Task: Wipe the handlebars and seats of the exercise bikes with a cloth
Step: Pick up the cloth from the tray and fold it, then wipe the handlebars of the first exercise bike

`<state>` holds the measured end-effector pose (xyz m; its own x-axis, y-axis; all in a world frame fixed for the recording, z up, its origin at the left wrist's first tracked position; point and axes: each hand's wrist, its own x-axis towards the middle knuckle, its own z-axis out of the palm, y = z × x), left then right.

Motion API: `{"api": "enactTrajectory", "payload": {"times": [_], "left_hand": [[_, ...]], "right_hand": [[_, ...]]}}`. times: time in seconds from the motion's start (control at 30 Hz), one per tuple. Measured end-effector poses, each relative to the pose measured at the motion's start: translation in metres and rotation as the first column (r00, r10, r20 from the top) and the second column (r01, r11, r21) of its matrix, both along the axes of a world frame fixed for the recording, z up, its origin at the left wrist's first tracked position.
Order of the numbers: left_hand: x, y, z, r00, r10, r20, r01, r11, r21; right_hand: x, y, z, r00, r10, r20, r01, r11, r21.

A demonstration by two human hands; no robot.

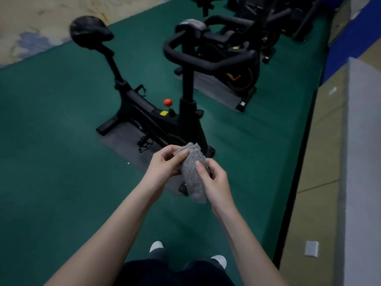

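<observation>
Step in hand: readying the cloth, wiping not yet begun. Person stands on green floor (pixel 51 141), a short way from the nearest black exercise bike (pixel 144 112).

Grey nubbly cloth (pixel 192 168), bunched into a loose roll, is held in the air between both hands, in front of the bike's base and touching no part of it. Texture looks looped, like terry or microfibre. Cannot tell whether it is damp.

Left hand (pixel 165 164): fingers curled, pinching the cloth's upper end. Right hand (pixel 214 180): thumb pressed on the cloth's middle, fingers wrapped round behind. Both grip it.

Black looped handlebars (pixel 206 58) sit nearer than the black padded seat (pixel 90 30), which is off to the left on its raised post. A second bike (pixel 237 75) stands behind.

Next move, by my reckoning: step closer, leave the cloth in one hand, lay it over the near bar and drag along the loop. The seat can follow.
</observation>
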<state>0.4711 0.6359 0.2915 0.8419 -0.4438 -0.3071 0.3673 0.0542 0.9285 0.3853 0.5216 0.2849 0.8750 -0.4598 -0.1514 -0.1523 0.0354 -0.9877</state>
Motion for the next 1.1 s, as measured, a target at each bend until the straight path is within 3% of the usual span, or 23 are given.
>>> {"api": "enactTrajectory", "payload": {"times": [0.17, 0.37, 0.7, 0.87, 1.1], "left_hand": [[0.033, 0.067, -0.008, 0.965, 0.058, 0.257, -0.133, 0.95, 0.284], [0.059, 0.134, -0.028, 0.897, -0.076, 0.436, -0.241, 0.742, 0.626], [0.138, 0.172, -0.045, 0.857, -0.336, 0.391, -0.17, 0.531, 0.83], [0.21, 0.165, -0.037, 0.835, -0.421, 0.355, -0.147, 0.452, 0.88], [0.29, 0.146, -0.029, 0.735, -0.585, 0.344, -0.162, 0.341, 0.926]], "right_hand": [[0.041, 0.037, -0.005, 0.998, 0.064, -0.02, -0.067, 0.971, -0.228], [0.082, 0.047, -0.003, 0.997, 0.07, -0.038, -0.079, 0.928, -0.365], [0.189, 0.053, -0.015, 0.991, 0.128, -0.046, -0.134, 0.867, -0.48], [0.251, 0.041, -0.023, 0.994, 0.056, -0.095, -0.092, 0.897, -0.433], [0.317, 0.035, -0.023, 0.991, 0.011, -0.132, -0.066, 0.907, -0.415]]}}
